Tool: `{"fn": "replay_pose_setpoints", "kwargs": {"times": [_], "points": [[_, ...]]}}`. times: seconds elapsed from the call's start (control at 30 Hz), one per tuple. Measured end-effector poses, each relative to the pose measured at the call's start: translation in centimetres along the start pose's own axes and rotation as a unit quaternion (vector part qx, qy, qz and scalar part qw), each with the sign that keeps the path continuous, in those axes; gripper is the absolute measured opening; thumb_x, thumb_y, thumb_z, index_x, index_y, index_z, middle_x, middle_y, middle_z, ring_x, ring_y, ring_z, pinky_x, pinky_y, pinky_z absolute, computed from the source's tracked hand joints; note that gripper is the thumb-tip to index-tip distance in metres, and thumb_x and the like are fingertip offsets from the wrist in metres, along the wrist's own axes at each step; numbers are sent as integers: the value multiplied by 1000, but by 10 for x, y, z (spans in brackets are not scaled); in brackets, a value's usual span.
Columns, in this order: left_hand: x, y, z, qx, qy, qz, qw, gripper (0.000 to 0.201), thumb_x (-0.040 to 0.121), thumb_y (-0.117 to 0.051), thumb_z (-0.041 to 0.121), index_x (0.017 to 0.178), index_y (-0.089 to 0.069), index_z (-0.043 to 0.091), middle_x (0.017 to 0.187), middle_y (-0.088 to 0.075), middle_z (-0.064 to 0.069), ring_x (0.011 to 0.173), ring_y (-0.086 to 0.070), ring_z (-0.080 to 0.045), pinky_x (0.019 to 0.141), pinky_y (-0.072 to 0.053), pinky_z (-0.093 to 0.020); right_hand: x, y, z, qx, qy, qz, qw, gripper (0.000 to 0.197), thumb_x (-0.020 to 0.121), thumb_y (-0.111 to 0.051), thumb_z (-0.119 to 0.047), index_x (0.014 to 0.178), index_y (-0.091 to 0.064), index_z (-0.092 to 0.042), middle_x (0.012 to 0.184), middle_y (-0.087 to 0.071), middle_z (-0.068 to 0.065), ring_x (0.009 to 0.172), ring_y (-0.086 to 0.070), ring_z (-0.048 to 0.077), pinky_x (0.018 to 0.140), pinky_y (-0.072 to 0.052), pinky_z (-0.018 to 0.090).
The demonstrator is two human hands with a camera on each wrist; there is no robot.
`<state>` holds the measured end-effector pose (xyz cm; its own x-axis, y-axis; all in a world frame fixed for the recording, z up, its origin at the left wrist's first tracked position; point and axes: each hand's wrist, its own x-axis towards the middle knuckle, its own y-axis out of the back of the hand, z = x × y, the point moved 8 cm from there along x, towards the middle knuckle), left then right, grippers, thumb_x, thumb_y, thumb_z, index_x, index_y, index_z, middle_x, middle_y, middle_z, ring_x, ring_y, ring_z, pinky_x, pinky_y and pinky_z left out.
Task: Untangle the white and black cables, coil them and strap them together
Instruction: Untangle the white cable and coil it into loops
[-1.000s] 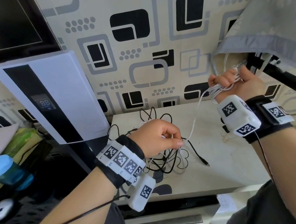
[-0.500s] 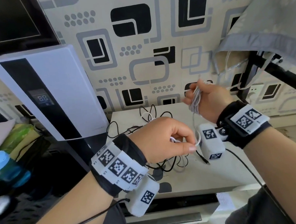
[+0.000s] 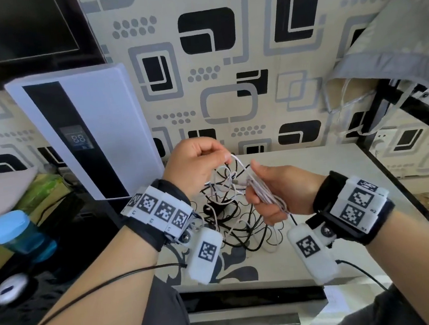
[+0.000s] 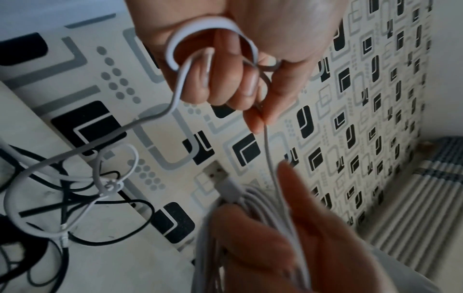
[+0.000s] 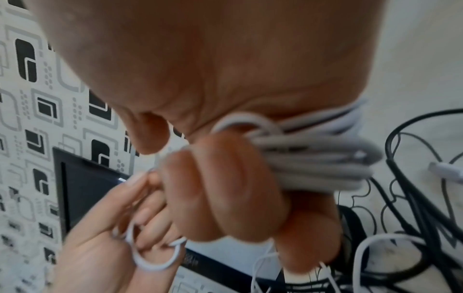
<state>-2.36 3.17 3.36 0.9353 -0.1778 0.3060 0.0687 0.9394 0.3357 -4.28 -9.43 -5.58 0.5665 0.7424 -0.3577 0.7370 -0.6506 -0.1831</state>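
On the table [image 3: 327,172], bounded by the wall [image 3: 226,82] behind and a white unit [image 3: 94,126] at left, the black cable [image 3: 244,235] lies tangled. The white cable [image 3: 260,192] is held above it: its coil is gripped in the right hand [image 3: 281,190], a loop pinched by the left hand [image 3: 195,166]. Light, limp and springy, it is best gripped across the bundled turns. Open room is judged rightward.

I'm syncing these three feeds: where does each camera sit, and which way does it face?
Head: worn on the head, looking forward and down at the table; shows both forearms.
Left wrist: looks along the left hand, which pinches the white cable.
Right wrist: looks along the right hand, which grips the white coil.
Shared: both hands, the black cable.
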Motion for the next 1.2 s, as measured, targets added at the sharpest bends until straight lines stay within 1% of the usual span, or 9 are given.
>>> {"fn": "replay_pose_setpoints", "kwargs": {"times": [0.1,0.2,0.37,0.57,0.67,0.73,0.97,1.1,1.2], "points": [[4,1,-16,-21,35,-8,999,14,88,-64,4,75,-68,6,41,-41,14,38,-31,-6,44,-26,-18,-1,-15,-2,-60,9,-18,998,62,78,-43,-73,63,-48,-13,42,-27,-1,34,-22,12,51,-32,28],[5,0,-27,-55,75,-28,995,19,94,-57,6,78,-67,2,45,-32,6,40,-26,-11,46,-21,-24,-6,-17,-3,-94,17,-15,995,55,73,-63,-67,56,-46,-17,37,-25,-3,30,-20,11,45,-39,23],[6,-3,-32,-70,94,-60,991,24,95,-54,8,75,-67,5,50,-43,0,40,-37,-14,42,-32,-21,-14,-13,-5,-60,6,-21,998,47,83,-47,-54,59,-42,-15,36,-24,-4,29,-19,8,44,-36,21],[3,-12,-32,-253,141,-156,944,10,82,-51,6,84,-58,-1,56,-52,-5,40,-46,-14,41,-38,-20,-33,-16,-19,98,61,-183,976,47,91,-52,-52,66,-39,-14,41,-26,-5,31,-21,11,44,-21,27],[4,-14,-28,-308,124,-156,930,10,80,-49,1,88,-55,2,62,-52,-6,55,-54,-21,59,-53,-32,-41,-13,-26,122,84,-198,969,45,95,-46,-50,69,-45,-13,42,-26,-4,32,-22,12,46,-19,32],[5,-16,-27,-336,123,-158,920,11,81,-49,1,90,-53,4,65,-50,-8,58,-52,-22,70,-54,-39,-46,-7,-31,141,97,-198,965,45,95,-45,-50,70,-46,-13,43,-27,-4,33,-21,12,48,-15,35],[2,-21,-41,-206,169,-132,955,12,77,-52,2,86,-60,0,59,-49,-9,40,-37,-14,41,-35,-20,-60,16,-44,236,141,-181,944,45,98,-36,-48,72,-42,-12,45,-28,-3,35,-19,13,51,-16,31],[3,-16,-45,-153,168,-94,969,15,91,-49,-1,86,-62,3,65,-59,-11,47,-58,-24,36,-32,-17,-62,18,-51,269,161,-187,931,45,99,-34,-46,75,-45,-10,47,-31,0,38,-26,16,58,-37,32],[6,-11,-45,-143,150,-35,978,13,95,-49,2,87,-60,0,71,-64,-13,59,-68,-32,40,-42,-19,-60,16,-51,271,162,-187,930,43,98,-36,-46,74,-45,-11,47,-30,1,38,-27,16,60,-39,32]]}}
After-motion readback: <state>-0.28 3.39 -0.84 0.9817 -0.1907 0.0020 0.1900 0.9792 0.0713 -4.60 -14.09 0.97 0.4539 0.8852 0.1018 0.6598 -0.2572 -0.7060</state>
